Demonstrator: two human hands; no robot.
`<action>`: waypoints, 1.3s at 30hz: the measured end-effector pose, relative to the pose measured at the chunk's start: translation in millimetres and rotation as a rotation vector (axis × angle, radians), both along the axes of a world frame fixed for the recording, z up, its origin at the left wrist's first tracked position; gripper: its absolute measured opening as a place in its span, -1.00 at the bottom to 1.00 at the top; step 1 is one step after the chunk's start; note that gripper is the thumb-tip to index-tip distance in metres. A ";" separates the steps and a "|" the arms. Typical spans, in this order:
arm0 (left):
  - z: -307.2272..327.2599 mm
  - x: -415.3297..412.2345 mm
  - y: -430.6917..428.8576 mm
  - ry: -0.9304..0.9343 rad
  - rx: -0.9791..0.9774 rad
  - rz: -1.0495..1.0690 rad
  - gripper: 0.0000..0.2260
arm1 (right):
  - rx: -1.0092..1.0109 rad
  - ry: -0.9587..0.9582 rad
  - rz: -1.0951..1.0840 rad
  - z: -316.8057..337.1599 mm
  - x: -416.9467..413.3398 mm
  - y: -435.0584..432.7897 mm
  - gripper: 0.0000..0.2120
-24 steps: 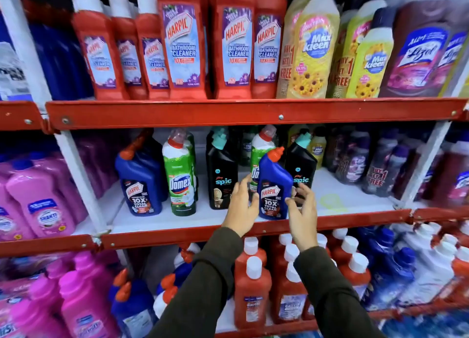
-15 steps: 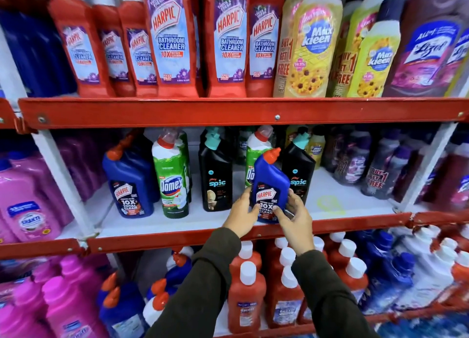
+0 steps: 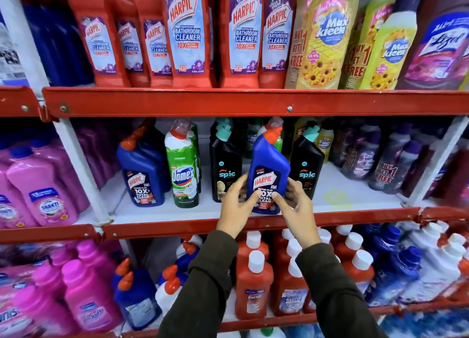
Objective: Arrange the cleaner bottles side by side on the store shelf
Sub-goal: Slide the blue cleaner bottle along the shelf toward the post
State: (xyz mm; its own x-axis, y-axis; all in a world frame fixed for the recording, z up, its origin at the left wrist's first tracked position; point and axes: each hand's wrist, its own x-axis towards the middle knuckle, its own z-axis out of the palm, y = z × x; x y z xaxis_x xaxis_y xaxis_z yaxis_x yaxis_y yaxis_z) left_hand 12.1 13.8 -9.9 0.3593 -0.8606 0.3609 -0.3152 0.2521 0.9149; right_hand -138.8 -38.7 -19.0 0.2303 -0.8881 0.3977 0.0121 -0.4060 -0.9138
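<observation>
A blue Harpic bottle (image 3: pixel 269 170) with an orange cap stands near the front of the white middle shelf (image 3: pixel 335 198). My left hand (image 3: pixel 237 205) and my right hand (image 3: pixel 295 207) grip its lower part from both sides, thumbs on the label. It sits between two black Spic bottles, one at the left (image 3: pixel 224 164) and one at the right (image 3: pixel 307 160). Further left stand a green Domex bottle (image 3: pixel 181 170) and another blue Harpic bottle (image 3: pixel 142 175). A second Domex bottle is mostly hidden behind the held one.
Red shelf edges (image 3: pixel 228 102) run above and below the middle shelf. Red Harpic bathroom cleaners (image 3: pixel 189 33) and yellow Max Kleen bottles fill the top shelf. Purple bottles (image 3: pixel 385 165) stand at the middle shelf's right. Bare white shelf lies right of the Spic bottle.
Both hands have closed in on the blue Harpic bottle, from resting at its sides to gripping its lower label. The bottle has come slightly forward and upright. The view has moved closer.
</observation>
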 end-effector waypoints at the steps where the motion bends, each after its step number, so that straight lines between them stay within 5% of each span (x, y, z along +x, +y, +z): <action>1: 1.1 3.3 5.0 0.016 -0.012 0.003 -0.55 | 0.004 -0.004 0.016 0.2 3.5 3.2 -0.57; 13: -5.7 57.6 57.6 0.057 -0.034 0.050 -0.57 | -0.025 0.024 0.069 0.1 57.9 46.3 -0.59; 28: -14.0 214.2 130.2 0.045 0.069 0.258 -0.46 | -0.009 0.130 0.252 0.5 220.2 91.7 -0.59; 39: -24.8 240.1 134.3 0.033 0.119 0.290 -0.50 | -0.070 0.202 0.214 -18.4 256.8 91.3 -0.55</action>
